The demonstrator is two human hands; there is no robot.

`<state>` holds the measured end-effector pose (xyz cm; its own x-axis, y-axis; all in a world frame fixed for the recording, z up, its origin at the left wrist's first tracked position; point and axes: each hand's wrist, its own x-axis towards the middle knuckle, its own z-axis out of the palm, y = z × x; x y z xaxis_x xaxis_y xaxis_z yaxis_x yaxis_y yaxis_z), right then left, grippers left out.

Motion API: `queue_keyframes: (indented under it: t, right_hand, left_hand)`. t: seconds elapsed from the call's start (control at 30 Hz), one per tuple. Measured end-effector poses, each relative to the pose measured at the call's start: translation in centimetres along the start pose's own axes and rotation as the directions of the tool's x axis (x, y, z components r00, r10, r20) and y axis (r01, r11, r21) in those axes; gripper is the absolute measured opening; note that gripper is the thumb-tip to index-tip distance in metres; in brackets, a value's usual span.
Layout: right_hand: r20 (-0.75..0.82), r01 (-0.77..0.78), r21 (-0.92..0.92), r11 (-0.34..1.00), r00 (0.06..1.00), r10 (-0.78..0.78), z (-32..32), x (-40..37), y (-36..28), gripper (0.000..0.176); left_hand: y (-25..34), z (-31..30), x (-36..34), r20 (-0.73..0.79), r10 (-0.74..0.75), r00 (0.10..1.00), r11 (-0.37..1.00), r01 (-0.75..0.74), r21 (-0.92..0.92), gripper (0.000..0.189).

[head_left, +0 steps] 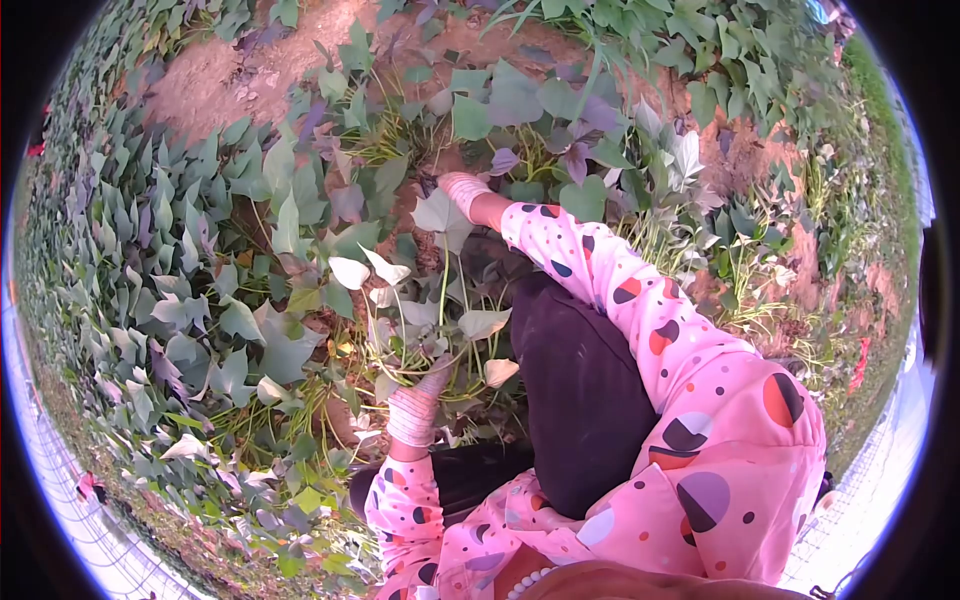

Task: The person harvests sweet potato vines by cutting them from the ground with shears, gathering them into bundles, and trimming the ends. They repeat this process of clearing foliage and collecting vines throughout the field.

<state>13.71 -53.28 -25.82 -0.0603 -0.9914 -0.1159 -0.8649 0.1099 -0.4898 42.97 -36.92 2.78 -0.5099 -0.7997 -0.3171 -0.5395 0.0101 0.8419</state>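
Observation:
My left hand (418,400), in a pale striped glove with a darker finger part, is low in the centre-left of the head view, closed around the base of several green stems (443,290). Those stems carry pale, upturned leaves (483,323). Farther forward, my right hand (460,190), in a similar glove, reaches down to the soil among the leaves. Its fingers are hidden by leaves and shadow, so what it touches cannot be made out.
Dense green and purple leafy vines (200,270) spread across the left and front. Reddish bare soil (240,70) shows at the upper left. My dark-trousered knee (575,390) is between the arms. A red object (860,365) lies far right.

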Motion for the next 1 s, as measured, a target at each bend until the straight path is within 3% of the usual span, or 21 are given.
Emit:
queue_keyframes:
  t: [0.07, 0.1, 0.13, 0.2, 0.23, 0.3, 0.33, 0.37, 0.53, 0.6, 0.63, 0.67, 0.7, 0.73, 0.77, 0.8, 0.87, 0.9, 1.0]
  right_hand:
    - [0.371, 0.127, -0.315, 0.941, 0.929, -0.001, -5.7, 0.5, -5.3, 0.017]
    - [0.464, -0.023, -0.272, 0.962, 0.872, 0.152, -8.0, 0.9, -7.0, 0.027]
    - [0.464, -0.016, -0.273, 0.962, 0.874, 0.146, -9.6, 0.9, -7.5, 0.027]
    - [0.482, 0.146, -0.362, 0.921, 0.875, 0.050, -11.4, 0.3, -7.0, 0.020]
    - [0.417, 0.080, -0.377, 0.923, 0.905, 0.091, -11.7, 0.2, -6.9, 0.019]
    - [0.427, 0.074, -0.378, 0.923, 0.898, 0.102, -12.5, -0.2, -6.5, 0.018]
    - [0.431, 0.061, -0.379, 0.923, 0.895, 0.118, -13.3, -0.3, -6.4, 0.018]
    - [0.483, 0.148, -0.396, 0.906, 0.873, 0.069, -14.0, -0.5, -6.5, 0.018]
    - [0.474, 0.047, -0.463, 0.885, 0.857, 0.202, -13.8, 1.2, -6.1, 0.021]
    - [0.431, 0.019, -0.434, 0.901, 0.882, 0.190, -13.4, 1.8, -5.0, 0.022]
    - [0.495, -0.018, -0.487, 0.873, 0.818, 0.293, -13.9, 2.3, -5.4, 0.027]
    - [0.493, -0.019, -0.488, 0.873, 0.819, 0.293, -14.2, 2.5, -5.8, 0.027]
    - [0.501, -0.015, -0.524, 0.851, 0.803, 0.323, -14.6, 2.6, -6.2, 0.030]
    - [0.508, -0.011, -0.560, 0.828, 0.785, 0.354, -15.1, 2.8, -6.9, 0.032]
    - [0.588, 0.121, -0.619, 0.776, 0.725, 0.357, -15.7, 3.4, -7.8, 0.036]
    - [0.533, 0.045, -0.655, 0.755, 0.736, 0.418, -15.1, 4.0, -7.8, 0.034]
    - [0.487, -0.015, -0.553, 0.833, 0.806, 0.337, -13.6, 4.7, -6.6, 0.033]
    - [0.516, 0.073, -0.558, 0.826, 0.810, 0.277, -13.0, 5.2, -6.1, 0.031]
    - [0.548, 0.032, -0.563, 0.826, 0.762, 0.344, -15.0, 4.5, -8.5, 0.030]
  left_hand:
    - [0.3, -0.2, -0.1, 0.032, -0.066, 0.997, 0.997, 0.068, -0.047, 0.050]
    - [0.3, -0.2, -0.1, 0.066, -0.129, 0.989, 0.986, 0.135, -0.096, 0.049]
    - [0.2, -0.2, -0.1, 0.059, -0.129, 0.990, 0.986, 0.134, -0.098, 0.049]
    - [-0.5, -0.1, -0.2, 0.110, -0.158, 0.981, 0.983, 0.146, 0.110, 0.048]
    - [-1.0, 0.0, -0.2, 0.106, -0.162, 0.981, 0.983, 0.151, 0.108, 0.048]
    - [-2.2, 0.0, -0.4, 0.122, 0.048, 0.991, 0.985, -0.067, 0.157, 0.048]
    - [-2.5, 0.0, -0.4, 0.120, 0.047, 0.992, 0.985, -0.065, 0.158, 0.048]
    - [-2.7, 0.0, -0.4, 0.134, 0.040, 0.990, 0.987, -0.059, 0.147, 0.047]
    - [-1.5, 0.0, -0.1, 0.099, 0.009, 0.995, 0.994, -0.020, 0.110, 0.032]
    - [-0.9, -0.3, 0.0, 0.127, 0.058, 0.990, 0.956, -0.092, 0.279, 0.031]
    - [-0.9, -0.1, -0.1, 0.125, 0.060, 0.990, 0.956, -0.093, 0.280, 0.031]
    - [-0.9, 0.0, -0.2, 0.069, -0.076, 0.995, 0.997, 0.077, -0.001, 0.031]
    - [-1.0, 0.2, -0.2, 0.056, -0.220, 0.974, 0.930, 0.227, -0.289, 0.032]
    - [-0.8, 0.2, -0.1, 0.060, -0.217, 0.974, 0.931, 0.225, -0.289, 0.032]
    - [-0.5, 0.2, 0.0, 0.065, -0.225, 0.972, 0.931, 0.234, -0.279, 0.033]
    - [-0.2, 0.0, 0.1, 0.071, -0.232, 0.970, 0.932, 0.243, -0.268, 0.034]
    - [0.6, 0.2, 0.3, 0.046, -0.227, 0.973, 0.920, 0.229, -0.318, 0.033]
    - [1.0, 0.3, 0.4, 0.013, -0.224, 0.975, 0.904, 0.213, -0.370, 0.033]
    - [1.3, 0.2, 0.6, 0.011, -0.236, 0.972, 0.907, 0.225, -0.355, 0.032]
